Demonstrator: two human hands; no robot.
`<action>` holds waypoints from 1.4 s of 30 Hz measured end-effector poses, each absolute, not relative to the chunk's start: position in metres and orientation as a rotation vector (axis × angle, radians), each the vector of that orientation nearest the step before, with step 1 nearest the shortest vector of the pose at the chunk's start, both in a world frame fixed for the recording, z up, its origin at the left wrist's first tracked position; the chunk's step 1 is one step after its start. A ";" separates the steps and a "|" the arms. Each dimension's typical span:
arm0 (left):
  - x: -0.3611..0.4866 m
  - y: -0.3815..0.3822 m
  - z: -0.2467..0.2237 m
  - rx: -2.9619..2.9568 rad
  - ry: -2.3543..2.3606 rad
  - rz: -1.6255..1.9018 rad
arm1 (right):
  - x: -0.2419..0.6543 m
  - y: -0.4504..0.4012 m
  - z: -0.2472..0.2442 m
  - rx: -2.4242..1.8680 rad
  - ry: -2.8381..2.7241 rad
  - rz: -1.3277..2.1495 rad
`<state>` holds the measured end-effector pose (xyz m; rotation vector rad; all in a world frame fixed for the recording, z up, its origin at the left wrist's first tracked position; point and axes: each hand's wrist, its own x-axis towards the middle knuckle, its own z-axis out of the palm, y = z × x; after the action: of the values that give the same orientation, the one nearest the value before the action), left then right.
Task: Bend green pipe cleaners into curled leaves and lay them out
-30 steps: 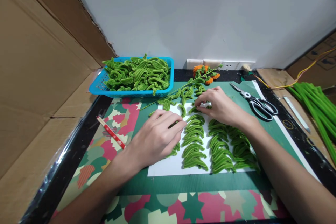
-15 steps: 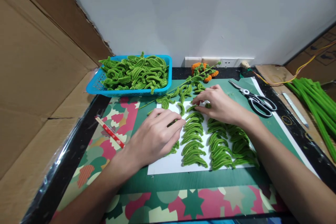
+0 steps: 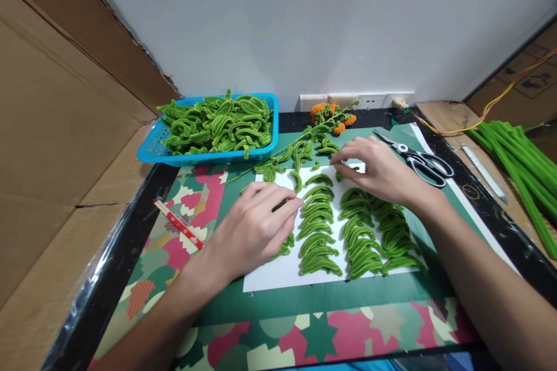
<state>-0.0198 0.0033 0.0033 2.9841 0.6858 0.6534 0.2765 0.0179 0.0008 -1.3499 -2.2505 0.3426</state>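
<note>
Curved, fuzzy green chenille leaves (image 3: 317, 225) lie in columns on a white sheet of paper (image 3: 272, 283). My left hand (image 3: 261, 225) is over the left part of the sheet, its fingers curled together and pointing right. Green shows through a gap under its fingers, and whatever is between the fingertips is hidden. My right hand (image 3: 378, 171) hovers above the upper part of the sheet, thumb and forefinger slightly apart, with nothing visible held. Below its fingertips are small green pieces (image 3: 343, 174). To their left, a single leaf (image 3: 319, 179) tops the middle column.
A blue basket (image 3: 209, 157) heaped with green leaves stands at the back left. Scissors (image 3: 418, 159), an orange-flowered chenille stem (image 3: 324, 119), a red-wrapped chopstick packet (image 3: 179, 225), a white pen-like tool (image 3: 484, 174) and green chenille stems (image 3: 517, 156) lie around. Cardboard (image 3: 65, 127) walls the left.
My right hand has let go of the top leaf of the middle column and moved right, away from it. My left hand has hardly moved. The view has shifted slightly.
</note>
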 end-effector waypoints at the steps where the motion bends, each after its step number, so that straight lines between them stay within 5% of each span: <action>1: -0.020 0.003 0.003 2.987 0.687 0.652 | 0.279 0.016 0.001 -1.353 -2.239 0.341; 42: -0.021 0.001 0.000 2.968 0.734 0.623 | 0.248 0.024 -0.008 -1.480 -2.363 0.329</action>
<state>-0.0208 0.0006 0.0005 2.9681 0.7345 0.6226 0.2478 0.0235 -0.0081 -1.4798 -2.3635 0.3288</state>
